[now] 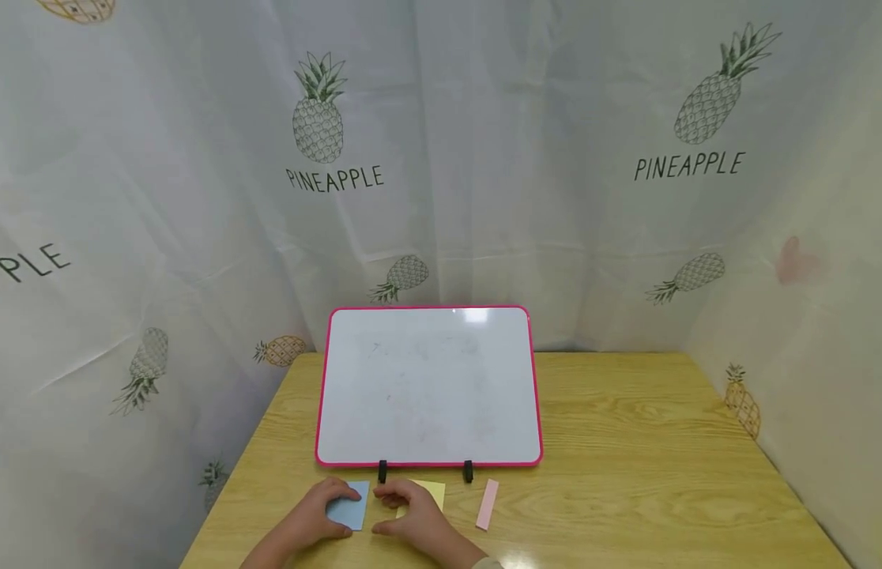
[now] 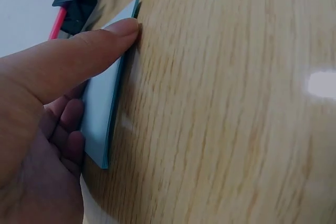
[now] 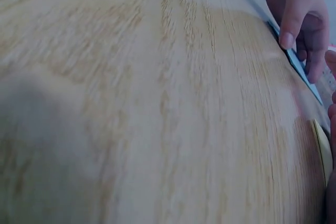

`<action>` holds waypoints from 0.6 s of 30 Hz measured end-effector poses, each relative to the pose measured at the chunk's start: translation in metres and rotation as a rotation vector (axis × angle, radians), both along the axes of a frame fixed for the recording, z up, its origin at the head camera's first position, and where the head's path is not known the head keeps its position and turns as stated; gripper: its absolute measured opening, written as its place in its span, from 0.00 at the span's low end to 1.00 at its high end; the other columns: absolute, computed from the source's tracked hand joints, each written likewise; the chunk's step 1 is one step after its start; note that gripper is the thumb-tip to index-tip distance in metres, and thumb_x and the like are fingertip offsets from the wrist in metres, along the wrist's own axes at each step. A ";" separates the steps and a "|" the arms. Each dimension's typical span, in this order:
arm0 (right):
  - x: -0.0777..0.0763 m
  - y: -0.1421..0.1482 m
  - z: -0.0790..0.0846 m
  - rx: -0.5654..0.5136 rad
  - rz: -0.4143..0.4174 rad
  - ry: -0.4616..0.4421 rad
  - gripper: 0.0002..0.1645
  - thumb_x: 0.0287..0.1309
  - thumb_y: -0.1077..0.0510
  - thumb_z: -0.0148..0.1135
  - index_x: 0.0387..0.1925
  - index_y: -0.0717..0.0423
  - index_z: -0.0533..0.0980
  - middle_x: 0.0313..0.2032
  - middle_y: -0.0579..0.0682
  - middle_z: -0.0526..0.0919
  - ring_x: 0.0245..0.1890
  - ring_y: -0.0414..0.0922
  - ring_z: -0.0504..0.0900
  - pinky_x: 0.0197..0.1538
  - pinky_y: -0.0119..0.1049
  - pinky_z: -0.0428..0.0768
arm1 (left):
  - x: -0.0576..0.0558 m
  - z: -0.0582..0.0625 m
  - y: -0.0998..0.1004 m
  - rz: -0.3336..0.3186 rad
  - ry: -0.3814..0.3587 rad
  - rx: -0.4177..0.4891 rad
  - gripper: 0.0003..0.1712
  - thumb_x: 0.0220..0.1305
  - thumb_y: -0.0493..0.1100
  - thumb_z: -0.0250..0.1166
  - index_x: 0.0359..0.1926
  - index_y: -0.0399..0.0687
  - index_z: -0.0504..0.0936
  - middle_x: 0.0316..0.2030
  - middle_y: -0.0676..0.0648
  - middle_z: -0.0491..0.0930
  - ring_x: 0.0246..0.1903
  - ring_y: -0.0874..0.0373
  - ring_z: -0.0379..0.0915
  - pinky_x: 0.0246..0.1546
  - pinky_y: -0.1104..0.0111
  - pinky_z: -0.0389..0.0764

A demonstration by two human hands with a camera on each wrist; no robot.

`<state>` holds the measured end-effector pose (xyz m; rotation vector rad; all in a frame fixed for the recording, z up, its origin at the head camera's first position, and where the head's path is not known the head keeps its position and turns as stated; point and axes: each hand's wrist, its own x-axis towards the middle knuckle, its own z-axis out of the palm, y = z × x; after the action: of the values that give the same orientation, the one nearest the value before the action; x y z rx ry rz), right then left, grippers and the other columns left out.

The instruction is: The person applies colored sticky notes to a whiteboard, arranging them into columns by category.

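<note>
My left hand [image 1: 314,514] grips a pad of light blue sticky notes [image 1: 350,512] lying on the wooden table. In the left wrist view, the thumb presses on the near edge of the blue pad [image 2: 102,114] while the other fingers curl at its far side. My right hand [image 1: 421,523] hovers over a yellow sticky note pad [image 1: 432,491] and partly hides it. Its thumb and fingers are bent and spread apart, pointing toward the blue pad, with nothing between them. Only a sliver of the yellow pad [image 3: 322,148] shows at the right wrist view's edge.
A narrow pink sticky note strip [image 1: 487,504] lies right of the yellow pad. Behind the pads, a whiteboard [image 1: 430,387] with a pink frame stands on two black feet [image 1: 468,472]. Pineapple-print curtains [image 1: 498,158] enclose the table [image 1: 626,458] at the back and sides.
</note>
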<state>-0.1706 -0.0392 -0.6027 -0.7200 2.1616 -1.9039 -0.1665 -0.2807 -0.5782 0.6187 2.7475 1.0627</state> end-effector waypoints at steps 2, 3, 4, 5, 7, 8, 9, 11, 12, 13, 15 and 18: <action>0.000 0.000 -0.002 0.004 0.002 -0.005 0.26 0.44 0.63 0.78 0.48 0.57 0.81 0.44 0.44 0.82 0.43 0.39 0.79 0.48 0.32 0.78 | 0.001 -0.001 -0.001 -0.004 -0.011 0.008 0.24 0.43 0.48 0.80 0.44 0.51 0.84 0.46 0.51 0.75 0.48 0.54 0.69 0.51 0.60 0.72; 0.000 0.000 -0.003 0.009 0.004 -0.006 0.26 0.44 0.63 0.78 0.48 0.57 0.81 0.43 0.43 0.82 0.43 0.38 0.79 0.48 0.32 0.78 | 0.002 -0.002 -0.001 -0.007 -0.022 0.016 0.24 0.44 0.47 0.79 0.45 0.51 0.84 0.46 0.51 0.75 0.48 0.54 0.69 0.52 0.61 0.72; 0.001 0.000 -0.003 0.013 0.008 -0.005 0.26 0.44 0.62 0.78 0.48 0.57 0.81 0.43 0.43 0.82 0.42 0.37 0.79 0.48 0.31 0.78 | 0.002 -0.002 -0.002 -0.009 -0.036 0.023 0.24 0.45 0.47 0.79 0.45 0.51 0.84 0.46 0.51 0.74 0.48 0.55 0.69 0.52 0.62 0.71; 0.002 0.001 -0.004 0.017 0.013 -0.004 0.25 0.43 0.62 0.78 0.48 0.57 0.82 0.42 0.42 0.82 0.42 0.37 0.78 0.48 0.31 0.78 | 0.004 -0.002 -0.002 -0.012 -0.050 0.028 0.24 0.46 0.47 0.79 0.45 0.50 0.84 0.47 0.50 0.74 0.48 0.55 0.69 0.52 0.63 0.71; 0.004 0.002 -0.004 0.021 0.029 -0.005 0.25 0.44 0.62 0.78 0.47 0.56 0.82 0.42 0.42 0.82 0.42 0.36 0.78 0.48 0.31 0.78 | 0.006 -0.004 -0.003 -0.019 -0.075 0.038 0.23 0.48 0.48 0.78 0.46 0.50 0.84 0.47 0.50 0.74 0.48 0.57 0.68 0.51 0.65 0.71; 0.005 0.003 -0.004 0.021 0.035 -0.007 0.24 0.44 0.62 0.78 0.47 0.56 0.82 0.41 0.41 0.82 0.42 0.36 0.78 0.48 0.31 0.78 | 0.006 -0.004 -0.004 -0.019 -0.089 0.044 0.22 0.49 0.48 0.77 0.46 0.50 0.84 0.47 0.50 0.73 0.48 0.59 0.68 0.51 0.67 0.71; 0.006 0.004 -0.004 0.020 0.040 -0.006 0.24 0.44 0.62 0.78 0.47 0.56 0.82 0.41 0.41 0.82 0.42 0.36 0.78 0.48 0.31 0.78 | 0.007 -0.005 -0.004 -0.022 -0.094 0.051 0.22 0.50 0.48 0.77 0.46 0.49 0.84 0.47 0.50 0.73 0.48 0.59 0.68 0.51 0.68 0.71; 0.007 0.005 -0.003 0.018 0.045 0.002 0.23 0.44 0.62 0.78 0.46 0.56 0.82 0.41 0.41 0.82 0.42 0.36 0.78 0.48 0.31 0.78 | 0.007 -0.005 -0.004 -0.027 -0.105 0.066 0.21 0.51 0.48 0.76 0.46 0.48 0.84 0.47 0.49 0.73 0.48 0.60 0.68 0.50 0.69 0.71; 0.007 0.006 -0.003 0.019 0.045 0.008 0.23 0.45 0.62 0.78 0.46 0.56 0.82 0.41 0.41 0.82 0.42 0.36 0.78 0.48 0.31 0.78 | 0.007 -0.005 -0.004 -0.028 -0.113 0.072 0.20 0.52 0.48 0.75 0.46 0.48 0.85 0.47 0.49 0.73 0.47 0.61 0.68 0.50 0.70 0.71; 0.007 0.006 -0.003 0.021 0.044 0.013 0.23 0.44 0.62 0.78 0.46 0.56 0.82 0.41 0.41 0.82 0.42 0.36 0.78 0.47 0.31 0.78 | 0.007 -0.005 -0.004 -0.027 -0.126 0.076 0.19 0.53 0.48 0.75 0.46 0.48 0.85 0.47 0.49 0.73 0.47 0.61 0.68 0.49 0.71 0.71; 0.007 0.006 -0.004 0.026 0.041 0.019 0.23 0.44 0.61 0.78 0.45 0.55 0.82 0.41 0.41 0.82 0.41 0.36 0.78 0.47 0.31 0.78 | 0.008 -0.005 -0.005 -0.026 -0.155 0.088 0.17 0.55 0.48 0.74 0.46 0.49 0.85 0.47 0.50 0.72 0.47 0.61 0.68 0.49 0.71 0.71; 0.008 0.006 -0.004 0.022 0.038 0.014 0.22 0.45 0.62 0.78 0.45 0.55 0.83 0.41 0.41 0.82 0.41 0.36 0.78 0.46 0.31 0.78 | 0.009 -0.006 -0.004 -0.008 -0.199 0.101 0.12 0.57 0.47 0.72 0.42 0.51 0.86 0.46 0.50 0.72 0.46 0.61 0.67 0.49 0.71 0.71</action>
<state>-0.1625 -0.0328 -0.6065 -0.7669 2.1573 -1.8587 -0.1578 -0.2851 -0.5845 0.5052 2.5327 1.1977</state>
